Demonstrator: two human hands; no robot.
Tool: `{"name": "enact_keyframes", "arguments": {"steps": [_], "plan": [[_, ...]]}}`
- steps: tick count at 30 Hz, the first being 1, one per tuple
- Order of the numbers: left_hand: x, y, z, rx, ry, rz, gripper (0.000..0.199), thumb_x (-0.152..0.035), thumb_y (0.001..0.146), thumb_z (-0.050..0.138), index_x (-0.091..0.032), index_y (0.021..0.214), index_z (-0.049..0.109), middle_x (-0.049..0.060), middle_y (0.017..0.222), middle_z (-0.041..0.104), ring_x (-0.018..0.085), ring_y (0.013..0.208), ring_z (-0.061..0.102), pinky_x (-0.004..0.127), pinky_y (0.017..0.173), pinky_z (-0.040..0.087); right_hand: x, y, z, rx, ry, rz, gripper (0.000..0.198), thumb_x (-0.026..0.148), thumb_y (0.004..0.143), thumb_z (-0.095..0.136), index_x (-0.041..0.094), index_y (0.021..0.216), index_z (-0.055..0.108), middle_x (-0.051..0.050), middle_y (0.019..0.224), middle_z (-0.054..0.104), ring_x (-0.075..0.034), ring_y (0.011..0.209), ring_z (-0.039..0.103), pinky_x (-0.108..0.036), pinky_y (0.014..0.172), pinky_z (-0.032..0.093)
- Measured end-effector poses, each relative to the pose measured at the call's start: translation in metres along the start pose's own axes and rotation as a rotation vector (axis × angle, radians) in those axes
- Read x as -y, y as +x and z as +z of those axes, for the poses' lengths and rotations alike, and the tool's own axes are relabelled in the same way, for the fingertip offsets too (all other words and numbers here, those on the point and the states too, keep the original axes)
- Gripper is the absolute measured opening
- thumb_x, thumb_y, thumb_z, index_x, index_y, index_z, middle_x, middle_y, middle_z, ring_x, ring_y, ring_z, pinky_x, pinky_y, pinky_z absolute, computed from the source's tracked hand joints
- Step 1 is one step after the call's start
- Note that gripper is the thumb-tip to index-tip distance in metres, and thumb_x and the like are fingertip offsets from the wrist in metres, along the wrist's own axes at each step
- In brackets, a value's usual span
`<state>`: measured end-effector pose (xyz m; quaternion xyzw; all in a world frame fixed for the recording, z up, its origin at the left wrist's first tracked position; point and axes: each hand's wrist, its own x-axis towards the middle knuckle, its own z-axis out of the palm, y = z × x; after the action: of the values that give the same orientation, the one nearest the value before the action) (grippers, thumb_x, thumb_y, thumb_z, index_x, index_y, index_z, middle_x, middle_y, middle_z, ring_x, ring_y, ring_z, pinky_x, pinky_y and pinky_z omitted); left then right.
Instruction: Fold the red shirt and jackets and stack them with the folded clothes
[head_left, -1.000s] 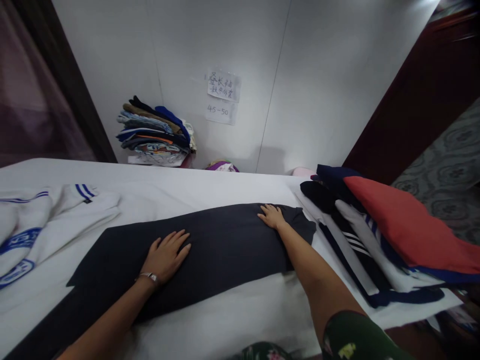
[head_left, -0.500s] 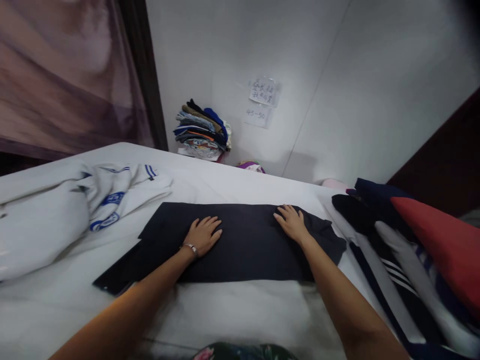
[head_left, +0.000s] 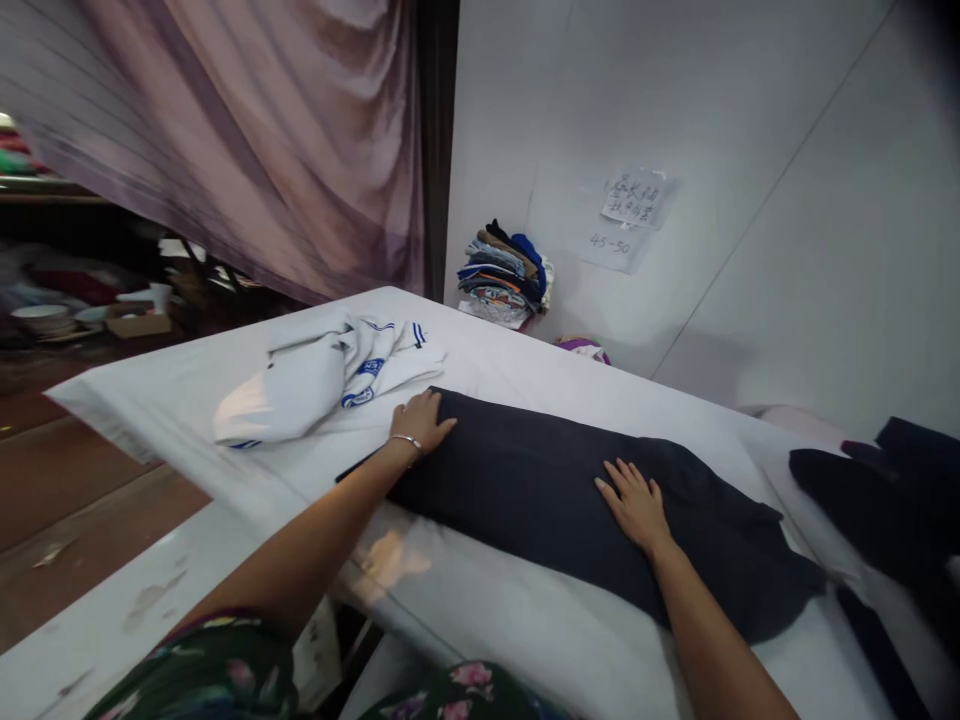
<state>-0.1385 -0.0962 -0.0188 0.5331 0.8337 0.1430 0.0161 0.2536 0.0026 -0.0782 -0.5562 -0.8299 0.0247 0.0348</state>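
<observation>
A dark charcoal garment (head_left: 540, 470), folded into a long flat strip, lies slantwise on the white-covered table; its exact kind cannot be made out. At its left end rests my left hand (head_left: 422, 420), wearing a bracelet, with the thumb apart and the fingers over the far corner. My right hand (head_left: 636, 503) lies flat on the middle of the cloth with its fingers spread. Beyond my left hand is a crumpled white garment (head_left: 304, 385) with blue stripes and blue lettering.
The white table (head_left: 495, 372) has its left corner above a brown floor. Dark clothes (head_left: 862, 500) lie at the right. Against the wall stands a stack of folded clothes (head_left: 504, 268), near paper notes (head_left: 634, 200). A pinkish curtain (head_left: 322, 130) hangs at the left.
The view has swung left. My left hand has moved to the garment's left end, and the black piece sticking out there is now mostly out of sight. My right hand still lies on the garment.
</observation>
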Motion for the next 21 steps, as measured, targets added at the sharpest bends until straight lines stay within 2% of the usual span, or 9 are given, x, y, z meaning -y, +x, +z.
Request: {"name": "enact_keyframes", "arguments": {"steps": [3, 5, 9, 13, 18, 21], "plan": [[0.031, 0.009, -0.01, 0.163, -0.104, -0.256, 0.083, -0.072, 0.074, 0.042, -0.012, 0.131, 0.045, 0.02, 0.133, 0.053, 0.035, 0.119, 0.051, 0.045, 0.094, 0.042, 0.0, 0.0, 0.002, -0.016, -0.02, -0.013, 0.054, 0.05, 0.093, 0.028, 0.029, 0.141, 0.038, -0.003, 0.151, 0.032, -0.023, 0.14, 0.024, -0.052, 0.11, 0.019], [0.042, 0.012, -0.009, 0.239, -0.177, -0.302, 0.089, -0.078, 0.068, 0.044, -0.012, 0.128, 0.048, 0.02, 0.127, 0.057, 0.034, 0.114, 0.056, 0.04, 0.09, 0.045, -0.001, 0.0, 0.003, -0.022, -0.022, -0.014, 0.054, 0.05, 0.093, 0.028, 0.029, 0.141, 0.038, -0.003, 0.15, 0.032, -0.024, 0.14, 0.024, -0.052, 0.11, 0.019], [0.043, 0.015, -0.004, 0.236, -0.318, -0.268, 0.087, -0.076, 0.059, 0.058, -0.015, 0.12, 0.053, 0.016, 0.119, 0.064, 0.03, 0.107, 0.061, 0.034, 0.086, 0.048, -0.001, 0.0, 0.003, -0.025, -0.023, -0.006, 0.054, 0.051, 0.092, 0.029, 0.029, 0.141, 0.039, -0.003, 0.15, 0.032, -0.023, 0.14, 0.024, -0.051, 0.111, 0.019], [0.041, 0.02, -0.002, 0.219, -0.41, -0.261, 0.089, -0.064, 0.051, 0.073, -0.011, 0.119, 0.053, 0.017, 0.117, 0.065, 0.03, 0.103, 0.063, 0.035, 0.084, 0.049, 0.001, -0.001, 0.001, -0.016, -0.014, 0.005, 0.055, 0.052, 0.092, 0.029, 0.029, 0.141, 0.038, -0.002, 0.15, 0.032, -0.023, 0.14, 0.024, -0.051, 0.111, 0.019], [0.039, 0.028, -0.002, 0.226, -0.455, -0.179, 0.071, -0.05, 0.049, 0.08, -0.015, 0.107, 0.062, 0.01, 0.104, 0.071, 0.027, 0.098, 0.065, 0.033, 0.083, 0.051, 0.001, -0.002, 0.001, -0.022, -0.017, 0.002, 0.054, 0.051, 0.093, 0.027, 0.028, 0.141, 0.039, -0.003, 0.15, 0.033, -0.023, 0.14, 0.024, -0.051, 0.111, 0.019], [0.036, 0.029, -0.003, 0.2, -0.442, -0.158, 0.077, -0.044, 0.048, 0.082, -0.014, 0.115, 0.058, 0.011, 0.108, 0.069, 0.028, 0.101, 0.064, 0.033, 0.086, 0.049, 0.001, -0.002, 0.002, -0.028, -0.018, 0.007, 0.054, 0.051, 0.092, 0.028, 0.029, 0.14, 0.04, -0.003, 0.15, 0.033, -0.023, 0.14, 0.025, -0.051, 0.111, 0.019]]}}
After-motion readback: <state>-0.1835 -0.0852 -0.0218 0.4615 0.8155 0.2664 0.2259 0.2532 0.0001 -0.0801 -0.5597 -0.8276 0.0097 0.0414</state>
